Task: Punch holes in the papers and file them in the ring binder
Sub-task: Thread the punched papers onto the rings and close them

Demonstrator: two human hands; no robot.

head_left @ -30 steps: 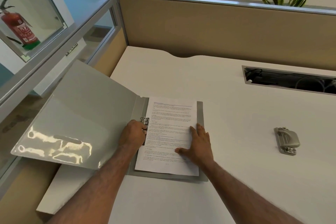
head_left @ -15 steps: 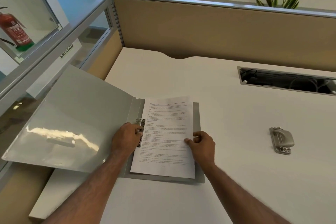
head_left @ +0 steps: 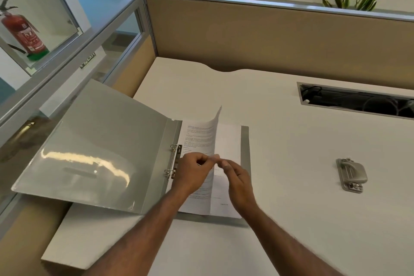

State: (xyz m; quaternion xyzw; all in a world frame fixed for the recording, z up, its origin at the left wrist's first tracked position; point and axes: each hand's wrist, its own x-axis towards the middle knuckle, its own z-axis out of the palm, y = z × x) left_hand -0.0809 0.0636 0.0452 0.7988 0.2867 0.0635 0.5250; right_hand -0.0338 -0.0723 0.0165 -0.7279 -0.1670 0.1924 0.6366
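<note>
A grey ring binder (head_left: pixel 96 141) lies open at the desk's left edge, its metal rings (head_left: pixel 173 160) standing up at the spine. A stack of printed papers (head_left: pixel 228 141) rests on its right half. The top sheet (head_left: pixel 201 139) stands curled up from its right edge, bent over towards the rings. My left hand (head_left: pixel 192 172) pinches that raised edge near its middle. My right hand (head_left: pixel 238 182) has its fingertips bunched at the same edge from behind; blur hides whether they grip it. A grey hole punch (head_left: pixel 351 175) sits on the desk to the right, apart from both hands.
The white desk (head_left: pixel 291 219) ends at a tan partition (head_left: pixel 268 40) behind and a glass divider (head_left: pixel 67 56) on the left. A cable slot (head_left: pixel 358 101) is cut into the desk at the back right. The binder's open cover overhangs the left desk edge.
My right hand has lifted the top sheet's right edge up and leftwards. My left hand has left the rings and taken that edge.
</note>
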